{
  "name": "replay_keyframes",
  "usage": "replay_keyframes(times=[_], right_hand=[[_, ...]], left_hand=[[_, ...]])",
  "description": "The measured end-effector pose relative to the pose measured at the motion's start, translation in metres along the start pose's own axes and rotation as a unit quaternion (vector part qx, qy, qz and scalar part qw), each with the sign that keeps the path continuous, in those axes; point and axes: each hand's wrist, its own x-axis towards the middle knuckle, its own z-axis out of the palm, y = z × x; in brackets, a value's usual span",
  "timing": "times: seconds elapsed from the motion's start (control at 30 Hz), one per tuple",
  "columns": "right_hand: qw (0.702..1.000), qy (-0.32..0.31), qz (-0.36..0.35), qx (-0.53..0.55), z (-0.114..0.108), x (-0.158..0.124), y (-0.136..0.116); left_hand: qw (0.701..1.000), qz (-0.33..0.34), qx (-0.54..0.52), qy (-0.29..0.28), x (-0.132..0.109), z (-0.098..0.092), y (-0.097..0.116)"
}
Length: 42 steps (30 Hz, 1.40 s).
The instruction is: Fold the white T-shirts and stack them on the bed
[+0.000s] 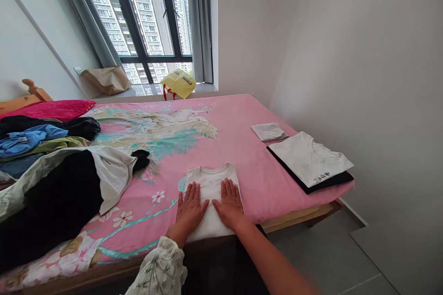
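White shirt (pixel 211 179) lies under left hand (pixel 189 207) and right hand (pixel 229 203), spread flat, between clothes heap (pixel 58 184) and folded stack (pixel 309 159).

white T-shirt (pixel 212 179) | folded into narrow rectangle, collar away | flat at pink bed's near edge

**Daylit bedroom with a tall window**

A dark-framed window (pixel 145 14) fills the far wall and looks out on high-rise blocks, with grey curtains (pixel 202 18) drawn to its sides. Daylight falls on plain white walls (pixel 346 46). On the sill (pixel 145 93) sit a brown paper bag (pixel 107 79) and a yellow bag (pixel 179 84). A wooden-framed bed (pixel 242 120) with a pink flowered sheet stands on a grey tiled floor (pixel 328 258).
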Motion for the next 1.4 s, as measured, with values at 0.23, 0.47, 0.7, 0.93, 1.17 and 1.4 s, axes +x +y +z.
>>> replay_keyframes(times=[0.23, 0.47, 0.7, 0.93, 1.17, 1.4], right_hand=[[0.998, -0.017, 0.046, -0.026, -0.003, 0.020, 0.014], [0.999, -0.031, 0.024, -0.023, 0.006, 0.024, 0.025], [1.000, 0.002, 0.010, -0.013, 0.012, 0.023, 0.033], [0.996, 0.081, 0.036, -0.028, 0.002, 0.035, 0.039], [0.990, -0.063, 0.126, -0.026, -0.006, 0.070, 0.046], [0.996, -0.065, 0.045, -0.036, -0.009, 0.078, 0.036]], left_hand=[[0.998, -0.049, -0.023, -0.024, 0.018, 0.005, -0.020], [0.984, -0.090, -0.139, 0.068, 0.077, -0.005, -0.065], [0.979, -0.107, -0.154, 0.082, 0.124, -0.019, -0.079], [0.993, 0.035, -0.077, 0.084, 0.080, -0.006, -0.043], [0.997, -0.063, 0.020, -0.041, 0.069, 0.013, -0.033], [0.999, 0.000, 0.030, -0.012, 0.078, 0.011, -0.029]])
